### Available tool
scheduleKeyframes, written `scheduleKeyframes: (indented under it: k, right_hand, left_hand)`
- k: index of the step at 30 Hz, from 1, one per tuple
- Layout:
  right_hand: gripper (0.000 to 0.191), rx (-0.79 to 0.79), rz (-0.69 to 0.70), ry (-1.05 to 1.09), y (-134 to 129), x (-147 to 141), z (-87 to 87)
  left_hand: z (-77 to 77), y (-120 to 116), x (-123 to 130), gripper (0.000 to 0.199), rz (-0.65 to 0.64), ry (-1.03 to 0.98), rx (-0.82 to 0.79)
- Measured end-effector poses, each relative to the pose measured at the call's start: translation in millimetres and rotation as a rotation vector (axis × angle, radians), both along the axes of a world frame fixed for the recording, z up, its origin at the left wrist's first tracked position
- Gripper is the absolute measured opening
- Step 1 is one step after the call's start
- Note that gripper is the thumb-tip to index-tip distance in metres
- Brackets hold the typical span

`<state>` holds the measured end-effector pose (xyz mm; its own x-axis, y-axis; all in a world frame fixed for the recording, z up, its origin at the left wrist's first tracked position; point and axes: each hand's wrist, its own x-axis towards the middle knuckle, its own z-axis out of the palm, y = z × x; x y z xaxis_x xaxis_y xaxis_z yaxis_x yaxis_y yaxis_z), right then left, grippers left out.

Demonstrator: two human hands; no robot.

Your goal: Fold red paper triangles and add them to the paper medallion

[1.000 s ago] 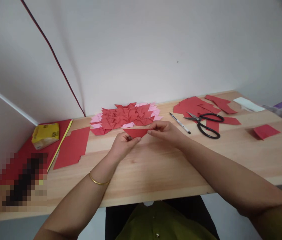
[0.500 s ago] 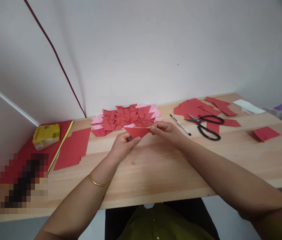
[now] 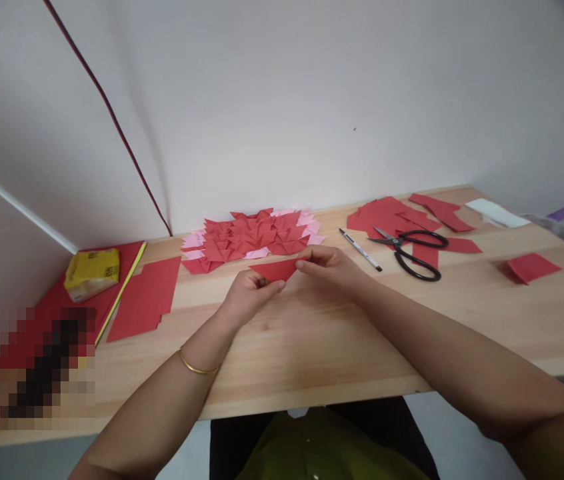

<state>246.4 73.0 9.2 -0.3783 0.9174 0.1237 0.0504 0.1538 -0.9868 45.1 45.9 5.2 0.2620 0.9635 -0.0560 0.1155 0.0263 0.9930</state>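
Note:
A folded piece of red paper, roughly triangular, is held between my two hands just above the table. My left hand pinches its lower left part between thumb and fingers. At the paper's right corner, my right hand has its thumb and index finger closed on it. Right behind the hands lies a spread of folded red and pink paper pieces, pointed and overlapping. My fingers hide part of the held paper's edges.
Black-handled scissors lie open on red paper scraps, with a pen beside them. A folded red paper rests at right. Red sheets, a yellow strip and a yellow packet are at left. The wall borders the table behind.
The red paper has tilted, its right side higher, and looks narrower. My left thumb has shifted slightly down and right along it; my right hand has moved slightly, still gripping the corner.

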Motion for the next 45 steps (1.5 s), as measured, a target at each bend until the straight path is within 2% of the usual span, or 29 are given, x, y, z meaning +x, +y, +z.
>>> scheduleKeyframes:
  k: [3, 9, 19, 26, 34, 41, 45]
  right_hand:
    - [0.027, -0.036, -0.028, 0.032, 1.2, 2.1, 1.4]
    - [0.026, -0.021, -0.025, 0.019, 2.5, 4.0, 1.9]
    - [0.026, 0.123, -0.061, -0.118, 4.9, 8.1, 4.7]
    - [0.025, 0.201, -0.083, -0.158, 4.4, 6.7, 3.1]
    - [0.02, 0.582, -0.116, -0.223, 0.9, -0.2, 1.0]
    - [0.009, 0.722, -0.072, -0.321, -6.1, -9.9, -0.4]
    - [0.006, 0.722, -0.088, -0.388, -6.7, -10.9, -2.6]
  left_hand:
    - [-0.8, 1.6, -1.7, 0.028, 0.057, -0.028, 0.018]
    - [1.0, 8.8, -7.9, 0.024, 0.253, -0.141, 0.12]
    - [1.2, 10.2, -8.8, 0.03, 0.252, -0.236, 0.096]
    - [-2.5, 12.1, -9.7, 0.017, 0.275, -0.132, 0.183]
    - [10.6, 3.6, -6.0, 0.012, 0.154, 0.201, 0.506]
    - [13.1, -2.2, 1.9, 0.011, 0.049, 0.298, 0.635]
    - [12.1, -2.0, 2.2, 0.011, 0.011, 0.322, 0.68]
